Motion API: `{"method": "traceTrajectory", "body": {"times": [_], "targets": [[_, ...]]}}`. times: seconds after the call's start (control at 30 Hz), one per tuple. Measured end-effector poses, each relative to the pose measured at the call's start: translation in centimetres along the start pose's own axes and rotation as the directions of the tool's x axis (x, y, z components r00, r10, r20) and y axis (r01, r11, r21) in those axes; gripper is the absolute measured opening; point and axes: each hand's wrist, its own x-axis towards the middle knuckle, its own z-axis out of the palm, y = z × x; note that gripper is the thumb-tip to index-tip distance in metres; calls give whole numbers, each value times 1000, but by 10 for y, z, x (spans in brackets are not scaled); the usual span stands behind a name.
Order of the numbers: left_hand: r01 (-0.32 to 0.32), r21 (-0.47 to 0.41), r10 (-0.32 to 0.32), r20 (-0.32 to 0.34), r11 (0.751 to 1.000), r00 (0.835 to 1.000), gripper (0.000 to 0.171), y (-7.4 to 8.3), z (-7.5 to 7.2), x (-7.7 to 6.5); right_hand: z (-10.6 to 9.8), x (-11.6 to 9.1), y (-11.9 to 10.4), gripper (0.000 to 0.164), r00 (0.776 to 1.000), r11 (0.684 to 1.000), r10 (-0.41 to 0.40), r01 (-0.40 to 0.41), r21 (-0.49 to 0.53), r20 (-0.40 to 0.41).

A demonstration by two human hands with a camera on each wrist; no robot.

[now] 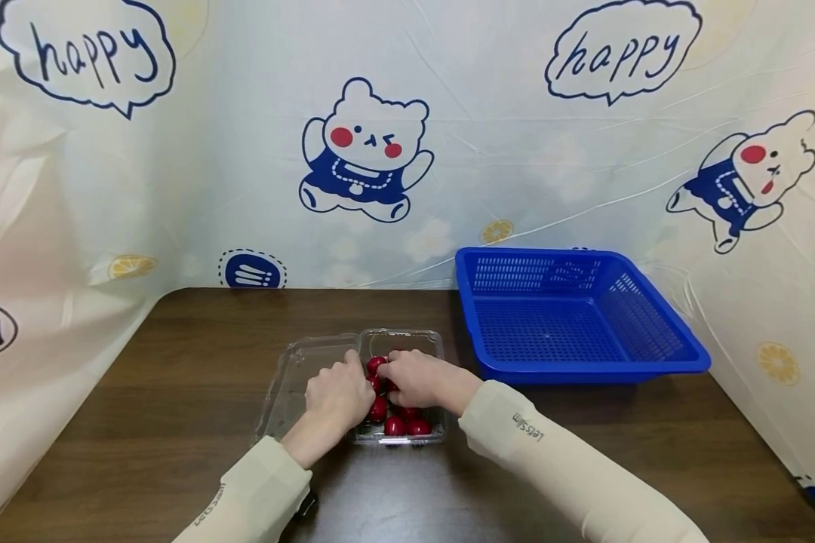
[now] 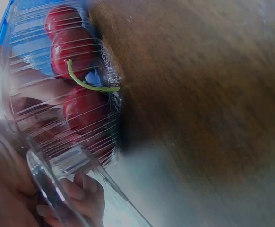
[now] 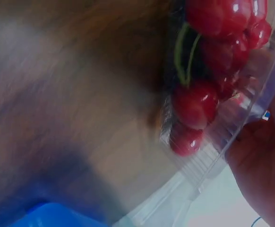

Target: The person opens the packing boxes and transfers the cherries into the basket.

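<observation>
A clear plastic clamshell box (image 1: 437, 343) with red cherries (image 1: 395, 427) in it stands on the table, its lid (image 1: 288, 392) folded out to the left. My left hand (image 1: 339, 396) grips the box at the hinge side; in the left wrist view its curled fingers (image 2: 83, 194) show through the plastic. My right hand (image 1: 421, 379) reaches down into the box from the right, fingers bent among the cherries. Its fingertips are partly hidden, and I cannot tell whether they pinch a cherry. Green stems show on cherries (image 3: 194, 104) in the right wrist view.
A blue perforated plastic basket (image 1: 472, 317) stands at the back right of the brown wooden table (image 1: 197, 369), to the right of the box. A patterned curtain (image 1: 244, 151) with cartoon bears hangs behind the table and along both sides.
</observation>
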Motion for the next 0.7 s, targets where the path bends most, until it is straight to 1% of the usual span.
{"method": "traceTrajectory", "body": {"times": [0.07,0.13,0.23,0.3,0.47,0.53,0.7], "targets": [[0,-2,0,4,1000,1000,28,0,0,0,1,2,-2,22,999,999,39,-40,33,17],[4,-3,-3,6,1000,1000,28,0,0,0,2,3,-5,28,997,996,78,-79,43,29],[6,-4,-6,6,1000,1000,28,-1,1,1,6,3,-9,37,992,992,120,-122,39,31],[5,-7,-5,1,1000,1000,27,-1,1,1,8,3,-12,39,991,991,133,-133,24,14],[3,-13,-3,-5,1000,1000,25,-1,1,1,13,1,-16,32,992,992,114,-116,-42,-51],[7,-12,-7,0,1000,1000,25,-1,1,1,14,0,-15,29,993,993,97,-101,-67,-59],[8,-9,-8,11,1000,1000,25,0,2,2,16,-4,-10,24,995,996,69,-73,-51,-75]]}}
